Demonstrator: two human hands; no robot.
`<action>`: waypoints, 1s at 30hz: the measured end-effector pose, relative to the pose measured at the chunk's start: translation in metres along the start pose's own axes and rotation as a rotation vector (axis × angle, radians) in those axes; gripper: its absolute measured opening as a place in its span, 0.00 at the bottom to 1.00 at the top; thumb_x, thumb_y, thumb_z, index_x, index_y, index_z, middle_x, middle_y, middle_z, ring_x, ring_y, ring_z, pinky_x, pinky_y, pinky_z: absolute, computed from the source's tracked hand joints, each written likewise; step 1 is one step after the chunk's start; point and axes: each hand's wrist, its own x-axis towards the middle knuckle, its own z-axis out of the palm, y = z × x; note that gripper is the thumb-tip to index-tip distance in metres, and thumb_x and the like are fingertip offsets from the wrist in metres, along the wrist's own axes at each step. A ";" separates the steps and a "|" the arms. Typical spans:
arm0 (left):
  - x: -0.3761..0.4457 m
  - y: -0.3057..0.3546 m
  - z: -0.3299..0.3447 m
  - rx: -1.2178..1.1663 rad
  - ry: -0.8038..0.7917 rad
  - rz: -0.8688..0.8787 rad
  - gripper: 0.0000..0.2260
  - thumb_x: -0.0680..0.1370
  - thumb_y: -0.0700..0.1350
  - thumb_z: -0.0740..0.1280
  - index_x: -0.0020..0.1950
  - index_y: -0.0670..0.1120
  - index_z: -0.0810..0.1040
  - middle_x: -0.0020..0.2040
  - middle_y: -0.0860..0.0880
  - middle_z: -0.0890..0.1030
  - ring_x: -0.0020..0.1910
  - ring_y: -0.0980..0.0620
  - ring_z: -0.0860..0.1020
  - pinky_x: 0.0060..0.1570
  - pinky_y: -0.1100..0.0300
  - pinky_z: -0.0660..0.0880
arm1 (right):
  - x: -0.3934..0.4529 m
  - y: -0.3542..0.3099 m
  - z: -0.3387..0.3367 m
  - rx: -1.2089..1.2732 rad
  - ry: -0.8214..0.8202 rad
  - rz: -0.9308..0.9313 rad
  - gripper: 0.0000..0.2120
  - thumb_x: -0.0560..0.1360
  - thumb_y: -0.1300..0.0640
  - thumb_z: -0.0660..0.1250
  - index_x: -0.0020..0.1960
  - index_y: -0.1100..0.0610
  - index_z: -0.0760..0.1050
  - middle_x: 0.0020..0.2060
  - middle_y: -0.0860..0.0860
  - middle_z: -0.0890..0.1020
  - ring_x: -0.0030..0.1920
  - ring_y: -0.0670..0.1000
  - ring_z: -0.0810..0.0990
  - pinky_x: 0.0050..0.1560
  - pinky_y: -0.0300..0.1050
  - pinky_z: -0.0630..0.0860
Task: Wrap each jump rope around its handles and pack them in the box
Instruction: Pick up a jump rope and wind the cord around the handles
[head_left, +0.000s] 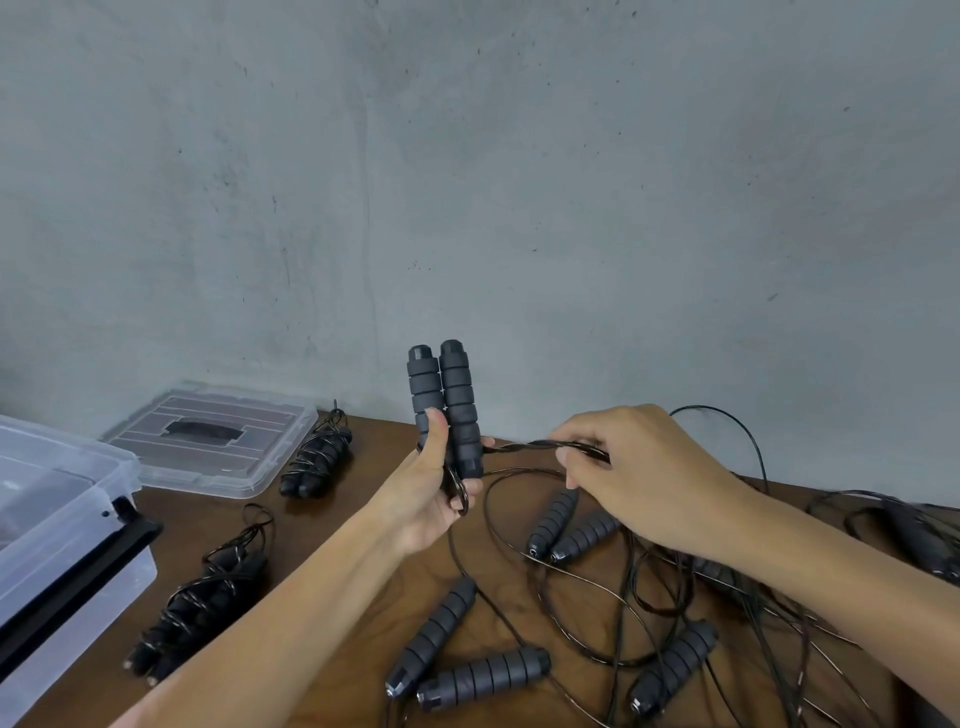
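Observation:
My left hand (431, 493) grips two black foam handles (447, 400) side by side, upright above the table. Their thin black rope (530, 445) runs right from the base of the handles into my right hand (639, 478), which pinches it. Two wrapped jump ropes lie on the table at left, one (200, 603) beside the box and another (317, 462) near the lid. The clear plastic box (57, 519) stands at the far left, partly cut off by the frame.
A clear lid (218, 441) lies flat at the back left. Several loose handles (483, 675) and a tangle of black rope (675, 597) cover the brown table (322, 525) at centre and right. A grey wall stands behind.

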 end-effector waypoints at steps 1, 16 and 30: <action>0.000 0.000 0.001 -0.010 -0.001 0.001 0.38 0.74 0.72 0.59 0.63 0.39 0.79 0.34 0.50 0.75 0.27 0.54 0.71 0.27 0.65 0.70 | 0.000 -0.002 -0.001 -0.005 -0.005 -0.014 0.11 0.83 0.54 0.62 0.57 0.47 0.84 0.39 0.39 0.85 0.45 0.38 0.82 0.52 0.42 0.81; -0.016 -0.014 0.039 0.194 0.078 -0.011 0.22 0.84 0.63 0.61 0.44 0.47 0.77 0.31 0.50 0.75 0.23 0.55 0.65 0.19 0.65 0.57 | 0.023 -0.039 -0.016 -0.375 -0.137 -0.365 0.12 0.83 0.61 0.60 0.60 0.51 0.79 0.50 0.44 0.81 0.49 0.48 0.79 0.51 0.51 0.77; -0.027 -0.022 0.062 0.521 0.052 0.111 0.53 0.71 0.78 0.50 0.57 0.27 0.79 0.32 0.42 0.73 0.23 0.52 0.69 0.23 0.65 0.67 | 0.057 -0.026 -0.031 -0.458 -0.048 -0.335 0.05 0.83 0.53 0.64 0.55 0.52 0.77 0.49 0.42 0.82 0.48 0.48 0.78 0.49 0.47 0.75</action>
